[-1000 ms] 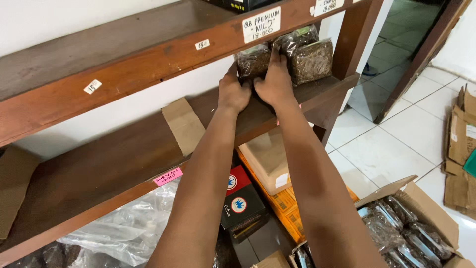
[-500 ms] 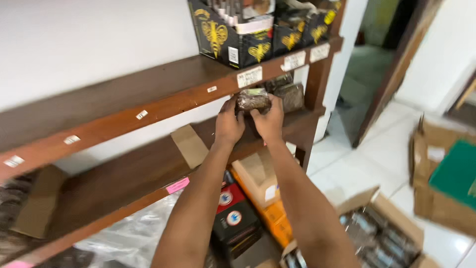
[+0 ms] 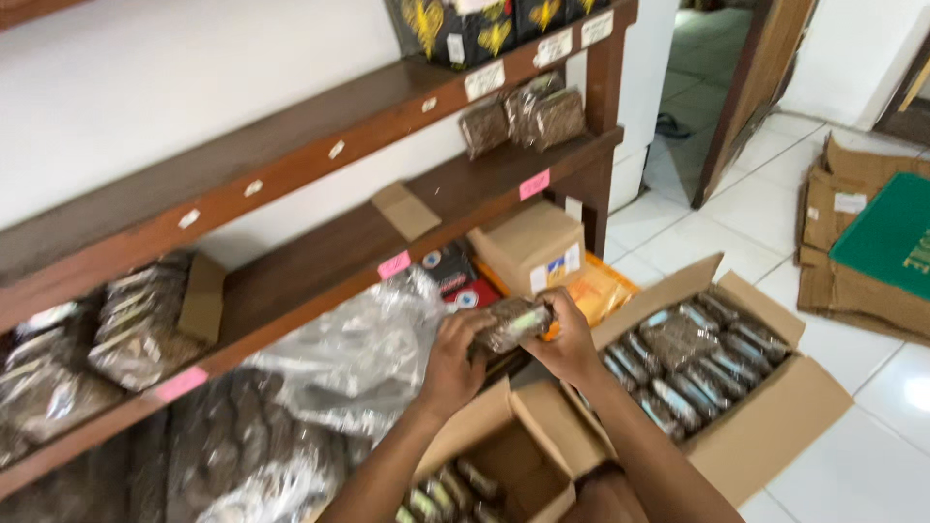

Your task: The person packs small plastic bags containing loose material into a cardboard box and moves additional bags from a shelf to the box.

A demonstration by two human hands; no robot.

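Observation:
Both my hands hold one clear plastic packet of dark brown stuff [image 3: 511, 325] in front of me, low over the boxes. My left hand [image 3: 451, 360] grips its left end and my right hand [image 3: 567, 347] grips its right end. Three like packets [image 3: 526, 120] stand on the right end of the middle wooden shelf [image 3: 455, 194]. An open cardboard box [image 3: 765, 407] to my right holds several of the same packets in rows. A second open box [image 3: 504, 455] just below my hands holds a few more.
Black boxes with gold marks [image 3: 484, 29] stand on the upper shelf. More packets [image 3: 116, 329] lie at the shelf's left end, with a crumpled clear plastic bag [image 3: 358, 358] below. Flattened cardboard [image 3: 862, 242] rests on the white tiled floor at right. A closed brown carton [image 3: 531, 247] sits under the shelf.
My hands left the packets on the shelf and dropped to the boxes. They now hold a new packet. The view has swung down and right.

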